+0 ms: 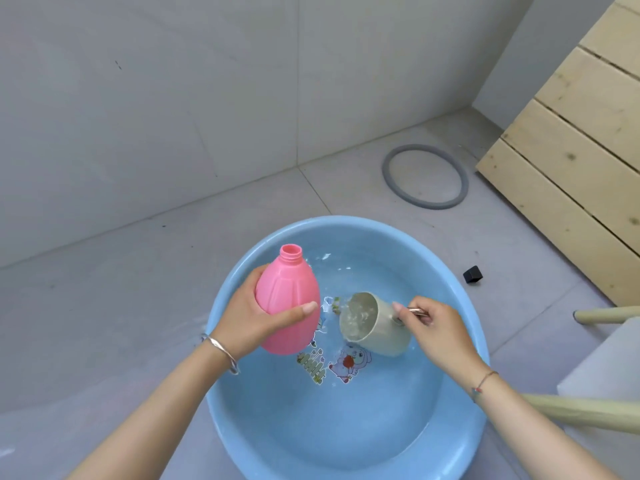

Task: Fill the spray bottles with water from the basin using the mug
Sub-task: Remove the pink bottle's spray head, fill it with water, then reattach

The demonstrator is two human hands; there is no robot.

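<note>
Over a blue basin [460,403] of water, a left hand [249,320] grips an uncapped pink spray bottle [287,299] while the right hand [440,327] pinches the handle of a tilted beige mug [377,327] (water visible inside).

Wide wrap, left hand [251,318]; tight pinch, right hand [441,330].

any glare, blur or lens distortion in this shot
Head view: soft, even light with only faint shadows; small glints on the water beside the mug and near the far rim of the basin; wide-angle stretch seems to lean the wooden planks; pink bottle, left hand and right hand look sharp.
</note>
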